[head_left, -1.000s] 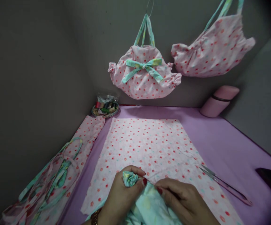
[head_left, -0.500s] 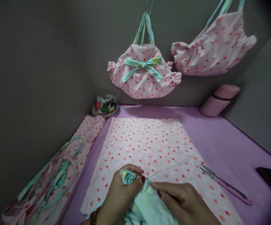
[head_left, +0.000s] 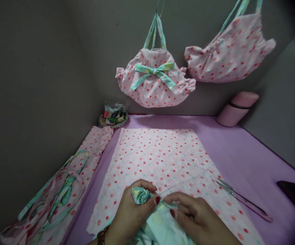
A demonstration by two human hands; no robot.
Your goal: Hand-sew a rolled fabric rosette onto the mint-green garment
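A mint-green patterned fabric [head_left: 160, 224] is bunched up near the bottom of the view, above a pink dotted cloth [head_left: 152, 156] laid flat. My left hand [head_left: 134, 211] is closed on it, with a gathered, ruffled end poking out between thumb and fingers. My right hand [head_left: 192, 214] pinches the fabric's edge just right of the left thumb, thumb and index finger close together. A needle, if there is one, is too small to make out. Fine thread strands lie on the dotted cloth beyond the hands.
Pink-handled scissors [head_left: 245, 200] lie at the right, with a dark object [head_left: 294, 194] past them. Fabric strips [head_left: 60, 194] are heaped at the left. A thread basket [head_left: 113, 119] and a pink bottle [head_left: 236, 110] stand behind. Two dotted bags [head_left: 154, 88] hang on the wall.
My right fingers have shifted slightly and now lift a small fold of the fabric's edge. The left hand keeps its hold; its ruffled end has turned a little. The view has moved slightly.
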